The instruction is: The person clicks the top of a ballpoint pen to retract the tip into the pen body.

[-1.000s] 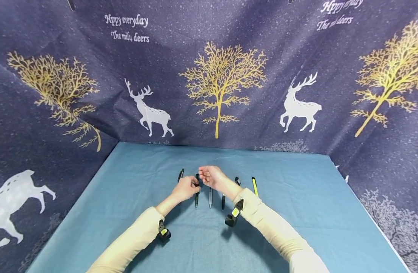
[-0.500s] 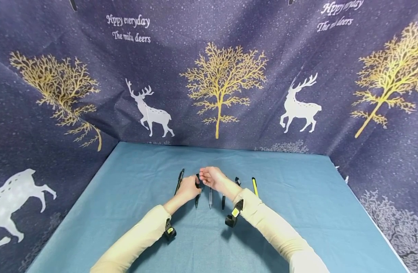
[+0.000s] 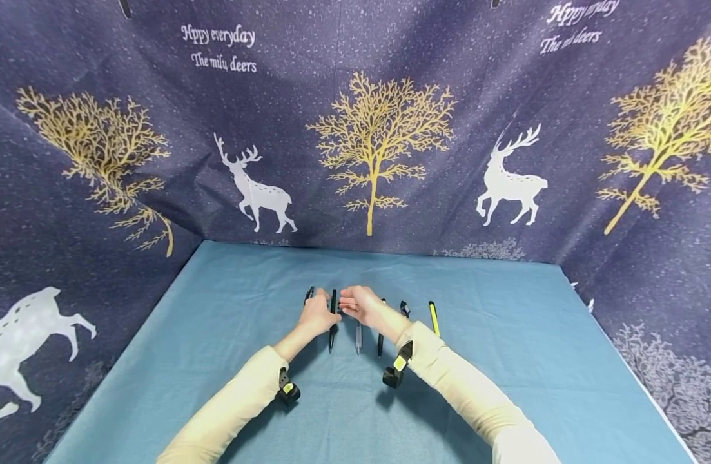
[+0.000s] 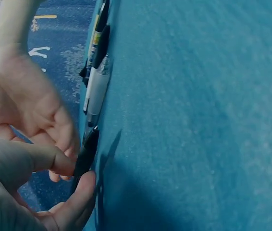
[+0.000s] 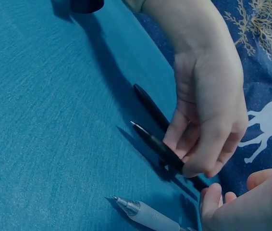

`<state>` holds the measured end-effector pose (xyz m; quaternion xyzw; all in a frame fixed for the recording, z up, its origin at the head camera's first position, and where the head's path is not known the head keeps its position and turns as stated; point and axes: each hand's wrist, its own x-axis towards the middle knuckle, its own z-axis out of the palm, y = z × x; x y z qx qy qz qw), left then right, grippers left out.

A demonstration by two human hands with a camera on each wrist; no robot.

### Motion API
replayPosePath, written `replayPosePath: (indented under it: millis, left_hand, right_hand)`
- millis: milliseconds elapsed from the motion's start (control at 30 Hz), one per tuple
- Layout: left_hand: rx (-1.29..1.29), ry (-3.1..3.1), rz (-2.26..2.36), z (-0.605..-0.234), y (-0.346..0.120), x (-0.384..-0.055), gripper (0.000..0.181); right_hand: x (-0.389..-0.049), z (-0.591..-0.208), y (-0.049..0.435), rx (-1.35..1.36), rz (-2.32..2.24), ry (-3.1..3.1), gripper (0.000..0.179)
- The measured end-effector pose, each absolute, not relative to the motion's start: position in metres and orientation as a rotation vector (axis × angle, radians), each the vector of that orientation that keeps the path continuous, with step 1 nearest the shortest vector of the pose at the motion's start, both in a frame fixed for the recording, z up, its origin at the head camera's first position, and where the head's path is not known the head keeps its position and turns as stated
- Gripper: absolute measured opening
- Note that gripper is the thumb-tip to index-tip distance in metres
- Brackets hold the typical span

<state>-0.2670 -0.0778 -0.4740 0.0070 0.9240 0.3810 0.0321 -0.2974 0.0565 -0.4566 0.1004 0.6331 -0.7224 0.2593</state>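
Note:
Between thumb and fingers, my left hand (image 3: 316,314) pinches a black pen (image 5: 156,146), its tip toward me and its shadow on the cloth apart from it. The left wrist view shows the thumb and index finger on the black barrel (image 4: 85,156). My right hand (image 3: 361,305) hangs close by with loosely bent fingers. In the right wrist view, its fingertips (image 5: 214,192) are right at the pen's far end. A clear grey pen (image 4: 97,89) lies below the right hand. Left of the held pen, another black pen (image 5: 150,106) is partly hidden by the left hand.
Farther right on the blue cloth (image 3: 483,361) lie a black pen (image 3: 381,345), a black-topped pen (image 3: 404,308) partly behind the right arm, and a yellow pen (image 3: 433,316). A dark curtain (image 3: 413,238) with deer and trees rises behind the table.
The left hand has shifted slightly left and away from me, and the black pen it holds has moved with it. The right hand has barely moved.

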Motion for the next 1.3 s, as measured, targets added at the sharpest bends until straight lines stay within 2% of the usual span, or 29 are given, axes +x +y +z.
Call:
replayPosePath:
  millis: [333,733,1033,1200,1300]
  left_hand:
    - [0.047,2.753,1.367,-0.467,-0.08,-0.264,0.053]
    - [0.072,2.725,1.405,-0.462,-0.078,-0.255,0.049]
    - [0.0,2.534,1.555,-0.465,-0.079,-0.258,0.047]
    - [-0.036,2.387,1.658,-0.466,-0.079,-0.261,0.037]
    - [-0.065,2.299,1.675,-0.466,-0.078,-0.26,0.027]
  right_hand:
    - [-0.291,-0.45,0.05,0.268,-1.979,1.664,0.042]
    - [-0.293,-0.452,0.052,0.276,-2.02,1.622,0.04]
    - [-0.294,-0.451,0.049,0.219,-2.057,1.617,0.039]
    - [-0.294,-0.449,0.047,0.233,-2.092,1.587,0.037]
    - [-0.294,-0.449,0.046,0.245,-2.12,1.545,0.028]
